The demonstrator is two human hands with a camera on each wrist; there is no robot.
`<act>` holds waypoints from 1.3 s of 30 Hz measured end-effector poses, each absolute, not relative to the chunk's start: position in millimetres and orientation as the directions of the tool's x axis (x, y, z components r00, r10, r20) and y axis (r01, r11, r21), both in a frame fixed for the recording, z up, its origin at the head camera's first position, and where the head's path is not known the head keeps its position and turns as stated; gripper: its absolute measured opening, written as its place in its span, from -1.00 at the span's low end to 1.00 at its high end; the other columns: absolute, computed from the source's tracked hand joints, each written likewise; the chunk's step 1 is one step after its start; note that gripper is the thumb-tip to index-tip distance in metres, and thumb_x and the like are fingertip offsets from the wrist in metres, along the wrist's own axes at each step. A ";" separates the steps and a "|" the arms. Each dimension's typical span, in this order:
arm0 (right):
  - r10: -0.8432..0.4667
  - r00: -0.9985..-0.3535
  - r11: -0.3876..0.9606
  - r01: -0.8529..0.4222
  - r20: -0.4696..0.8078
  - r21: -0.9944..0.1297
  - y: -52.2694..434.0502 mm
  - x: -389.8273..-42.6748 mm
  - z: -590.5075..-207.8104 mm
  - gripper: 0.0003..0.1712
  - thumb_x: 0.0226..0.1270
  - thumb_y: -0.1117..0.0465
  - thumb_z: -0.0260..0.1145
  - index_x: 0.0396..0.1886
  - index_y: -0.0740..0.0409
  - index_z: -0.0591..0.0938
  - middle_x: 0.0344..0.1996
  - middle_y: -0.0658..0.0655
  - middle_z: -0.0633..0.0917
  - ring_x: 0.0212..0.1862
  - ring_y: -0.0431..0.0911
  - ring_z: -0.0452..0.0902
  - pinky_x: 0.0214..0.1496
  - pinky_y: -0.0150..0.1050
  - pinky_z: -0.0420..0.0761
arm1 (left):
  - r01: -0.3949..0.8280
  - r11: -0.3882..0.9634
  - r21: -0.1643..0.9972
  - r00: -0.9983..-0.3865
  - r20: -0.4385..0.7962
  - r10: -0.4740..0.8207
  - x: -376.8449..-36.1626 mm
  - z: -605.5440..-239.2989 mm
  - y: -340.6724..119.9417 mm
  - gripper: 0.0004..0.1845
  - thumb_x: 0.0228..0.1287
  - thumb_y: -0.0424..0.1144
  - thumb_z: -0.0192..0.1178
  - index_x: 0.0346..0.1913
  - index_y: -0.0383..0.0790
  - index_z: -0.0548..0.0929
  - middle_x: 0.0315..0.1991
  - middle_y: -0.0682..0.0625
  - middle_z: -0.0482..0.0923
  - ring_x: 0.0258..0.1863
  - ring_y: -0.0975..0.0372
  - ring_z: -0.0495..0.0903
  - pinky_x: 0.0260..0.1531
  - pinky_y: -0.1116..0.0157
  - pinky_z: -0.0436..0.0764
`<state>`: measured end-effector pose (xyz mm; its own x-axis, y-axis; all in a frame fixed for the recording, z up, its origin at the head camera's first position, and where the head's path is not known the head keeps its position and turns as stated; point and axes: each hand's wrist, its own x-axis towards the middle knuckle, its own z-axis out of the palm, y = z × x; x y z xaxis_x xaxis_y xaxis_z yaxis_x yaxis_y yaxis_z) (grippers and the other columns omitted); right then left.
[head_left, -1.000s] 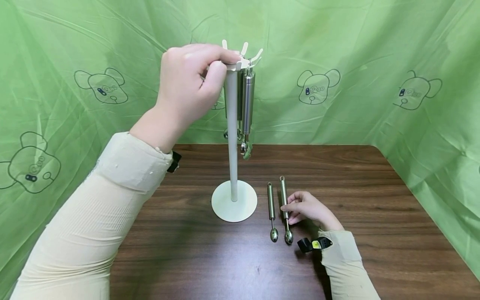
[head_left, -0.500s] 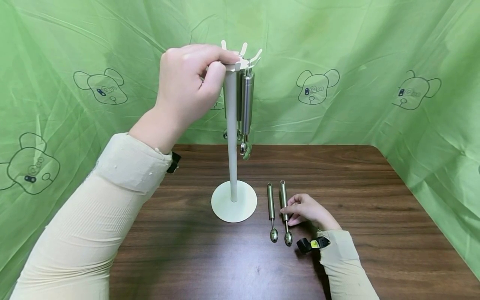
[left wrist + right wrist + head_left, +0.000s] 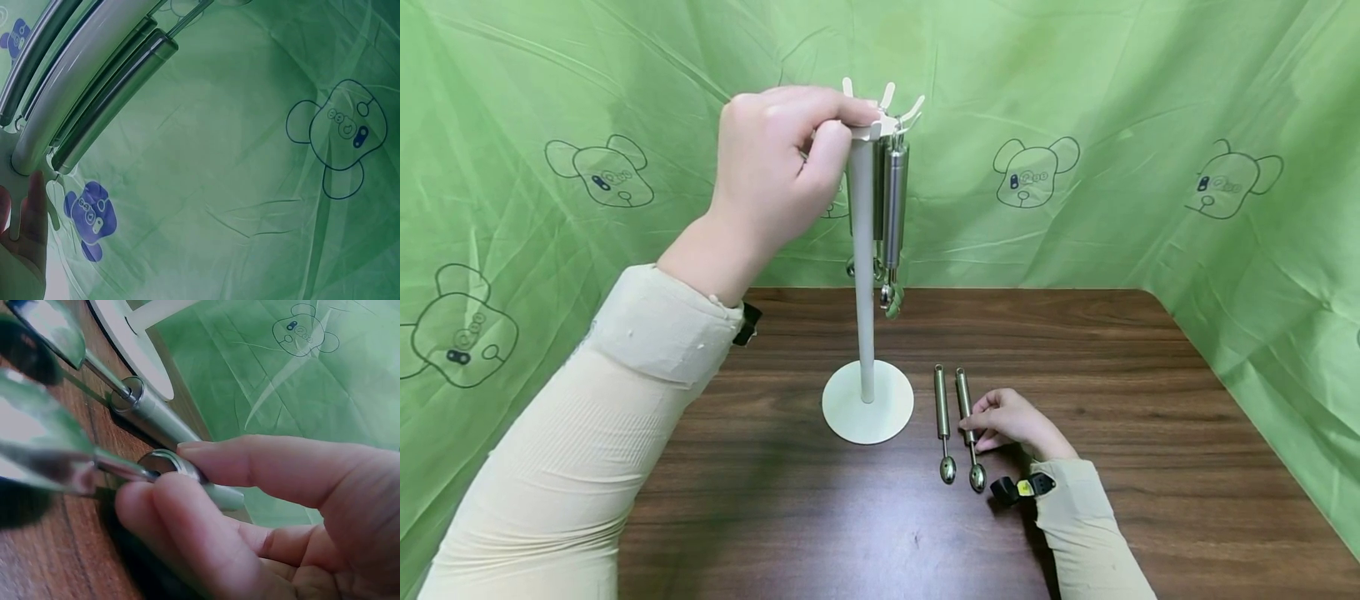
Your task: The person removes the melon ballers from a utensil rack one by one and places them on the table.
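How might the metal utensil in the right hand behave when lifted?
The utensil is probably stiff, given its metal handle and straight shaft. Its smooth, shiny, rounded handle could slip or roll. The right hand pinches the handle near its shaft end, so it may tilt.

A: Item one, left hand (image 3: 778, 162). Condition?
B: Raised; thumb and index set in a grip. Left forearm (image 3: 565, 425), sleeved, slants up to it from below. Other fingers mostly hidden, apparently curled.
A: Item two, right hand (image 3: 1017, 422)?
B: Lower; thumb and fingertips pinching. Right forearm (image 3: 1093, 533), sleeved, behind the pinch.
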<state>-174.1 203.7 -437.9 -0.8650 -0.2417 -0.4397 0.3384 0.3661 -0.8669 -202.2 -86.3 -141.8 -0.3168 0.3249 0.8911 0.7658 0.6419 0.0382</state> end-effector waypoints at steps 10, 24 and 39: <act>-0.206 -0.878 0.323 0.354 -0.431 -0.877 198.6 -174.8 -442.0 -0.60 -0.01 0.39 0.35 -0.22 0.42 0.37 -0.57 0.12 0.54 -0.68 -0.13 0.56 -0.55 -0.27 0.63 | 0.775 0.631 0.035 -0.304 0.897 0.323 -202.7 -141.9 -86.1 -0.54 0.02 -0.43 -0.20 -0.31 -0.16 0.77 -0.27 0.07 0.71 -0.72 0.27 0.12 -0.70 0.44 0.03; -0.232 -0.867 0.325 0.358 -0.441 -0.875 202.5 -175.0 -440.9 -0.55 0.02 0.34 0.36 -0.16 0.43 0.36 -0.57 0.15 0.57 -0.66 -0.11 0.57 -0.52 -0.24 0.64 | 0.781 0.624 0.028 -0.291 0.900 0.325 -203.2 -142.1 -85.8 -0.55 0.00 -0.44 -0.19 -0.32 -0.16 0.76 -0.27 0.06 0.71 -0.72 0.28 0.11 -0.70 0.44 0.03; -0.224 -0.874 0.317 0.354 -0.432 -0.880 204.1 -174.1 -436.4 -0.54 0.05 0.32 0.37 -0.14 0.44 0.36 -0.57 0.15 0.57 -0.67 -0.10 0.58 -0.56 -0.25 0.63 | 0.777 0.630 0.022 -0.286 0.903 0.321 -203.1 -142.0 -84.8 -0.56 0.01 -0.43 -0.18 -0.32 -0.17 0.76 -0.27 0.05 0.71 -0.72 0.29 0.13 -0.70 0.43 0.04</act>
<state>-174.1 204.1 -436.4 -0.8736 -0.2241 -0.4320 0.3537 0.3174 -0.8798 -203.1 -84.8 -142.0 -0.2856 0.3212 0.9029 0.7766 0.6297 0.0216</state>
